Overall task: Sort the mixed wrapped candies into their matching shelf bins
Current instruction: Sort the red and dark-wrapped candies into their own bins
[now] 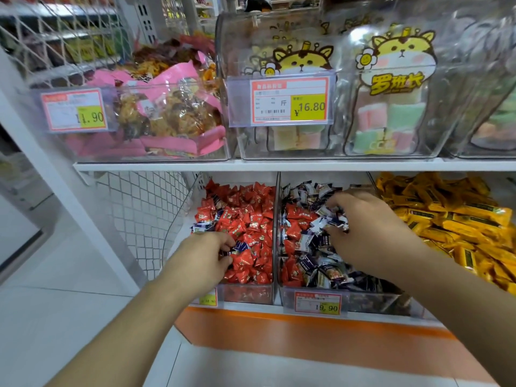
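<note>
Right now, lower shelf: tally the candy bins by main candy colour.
Mostly red bin: 1
Dark blue and white bin, with red mixed in: 1
Yellow bin: 1
Total: 3

On the lower shelf (279, 310) we find three bins side by side: the left bin (245, 294), the middle bin (374, 303) and the right bin (446, 219). Our left hand (205, 256) lies in the left bin, our right hand (368, 230) in the middle. Lidded bins (329, 107) sit on the upper shelf (251, 165).

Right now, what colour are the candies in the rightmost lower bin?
Yellow candies, best seen in the head view.
</note>
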